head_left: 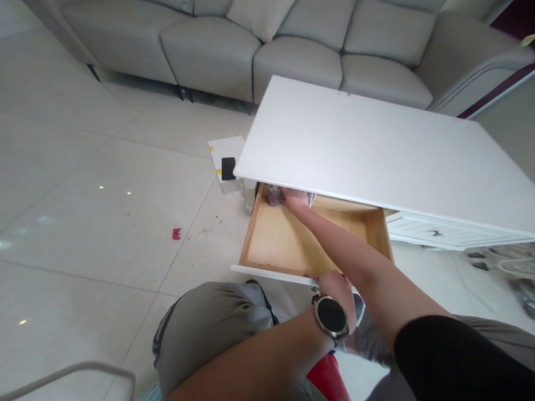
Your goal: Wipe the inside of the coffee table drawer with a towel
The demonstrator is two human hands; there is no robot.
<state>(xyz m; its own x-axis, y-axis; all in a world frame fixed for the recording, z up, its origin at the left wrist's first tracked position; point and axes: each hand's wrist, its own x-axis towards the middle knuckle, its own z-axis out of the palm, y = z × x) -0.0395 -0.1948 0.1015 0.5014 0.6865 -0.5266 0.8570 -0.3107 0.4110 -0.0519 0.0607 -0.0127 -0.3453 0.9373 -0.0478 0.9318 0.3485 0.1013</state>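
Observation:
A white coffee table (376, 145) has a wooden drawer (284, 245) pulled out toward me. My right hand (295, 198) reaches to the drawer's back, just under the table top. Its fingers curl on a crinkled clear plastic bag (273, 195), and the fingertips are hidden by the table edge. My left hand (336, 289), with a round black watch (331, 316) on the wrist, grips the drawer's white front edge (267, 273). The rest of the drawer's floor is bare wood.
A grey sofa (292, 50) stands behind the table. A small white box (225, 161) with a black patch sits on the tiled floor by the table's left corner. A red scrap (176, 234) lies on the tiles. My bent knee (209, 328) is below the drawer.

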